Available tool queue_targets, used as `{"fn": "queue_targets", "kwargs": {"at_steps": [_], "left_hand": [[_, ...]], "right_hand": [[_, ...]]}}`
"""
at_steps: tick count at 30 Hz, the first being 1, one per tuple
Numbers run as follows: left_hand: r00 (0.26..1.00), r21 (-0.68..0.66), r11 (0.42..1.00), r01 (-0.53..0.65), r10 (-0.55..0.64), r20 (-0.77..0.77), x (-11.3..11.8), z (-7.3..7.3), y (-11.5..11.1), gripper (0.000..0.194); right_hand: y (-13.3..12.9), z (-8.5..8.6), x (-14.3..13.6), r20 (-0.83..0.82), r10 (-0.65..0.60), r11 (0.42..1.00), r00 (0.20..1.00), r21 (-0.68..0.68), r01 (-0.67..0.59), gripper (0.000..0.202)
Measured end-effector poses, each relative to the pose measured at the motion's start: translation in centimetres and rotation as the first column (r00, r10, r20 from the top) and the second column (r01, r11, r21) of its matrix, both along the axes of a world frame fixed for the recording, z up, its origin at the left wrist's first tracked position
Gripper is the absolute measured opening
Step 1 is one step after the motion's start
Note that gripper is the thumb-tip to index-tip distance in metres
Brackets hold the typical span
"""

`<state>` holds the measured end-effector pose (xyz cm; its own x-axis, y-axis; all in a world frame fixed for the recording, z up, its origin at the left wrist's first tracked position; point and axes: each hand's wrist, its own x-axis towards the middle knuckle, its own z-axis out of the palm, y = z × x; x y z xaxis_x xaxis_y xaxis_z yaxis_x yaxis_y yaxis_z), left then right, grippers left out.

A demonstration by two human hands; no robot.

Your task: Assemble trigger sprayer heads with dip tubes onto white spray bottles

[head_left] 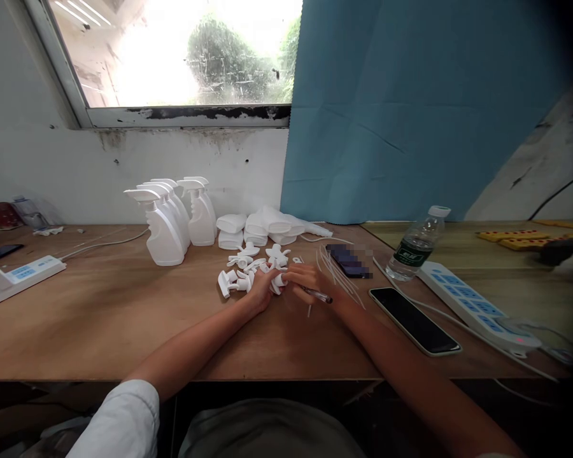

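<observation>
My left hand [261,290] is closed around a white spray trigger head [279,281] near the middle of the wooden table. Against it from the right, my right hand [307,278] has its fingers bent at the trigger head, with a pen [319,294] held in the same hand and pointing right. Some fingertips are hidden behind the trigger head. Several loose white trigger heads [227,282] lie in a heap just left of and beyond my hands. Thin white dip tubes [333,270] are scattered to the right of my right hand.
Assembled white spray bottles [166,238] stand back left; white bottles without heads [267,222] lie beside them by the wall. On the right are a dark phone [347,261], another phone [413,321], a water bottle [410,251] and a power strip [472,305]. Another power strip [26,275] lies left.
</observation>
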<state>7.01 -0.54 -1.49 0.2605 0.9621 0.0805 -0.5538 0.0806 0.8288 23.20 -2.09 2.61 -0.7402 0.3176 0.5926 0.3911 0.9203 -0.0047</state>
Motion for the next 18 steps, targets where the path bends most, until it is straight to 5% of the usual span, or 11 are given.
{"fn": "queue_targets", "kwargs": {"at_steps": [6, 10, 18], "left_hand": [[0.998, -0.012, 0.999, 0.048, -0.048, -0.050, -0.3, -0.1, 0.1, 0.031], [0.992, -0.049, 0.995, 0.081, -0.086, -0.093, -0.5, 0.2, -0.1, 0.034], [0.979, -0.062, 0.987, 0.150, -0.157, -0.133, -0.6, 0.5, -0.5, 0.032]], "right_hand": [[0.0, -0.4, 0.5, -0.098, -0.150, 0.956, 0.984, -0.270, 0.119, 0.024], [0.2, -1.0, 0.2, -0.223, -0.214, 0.852, 0.951, -0.519, 0.070, 0.031], [-0.7, -0.5, -0.6, -0.324, -0.263, 0.655, 0.909, -0.752, -0.078, 0.029]]}}
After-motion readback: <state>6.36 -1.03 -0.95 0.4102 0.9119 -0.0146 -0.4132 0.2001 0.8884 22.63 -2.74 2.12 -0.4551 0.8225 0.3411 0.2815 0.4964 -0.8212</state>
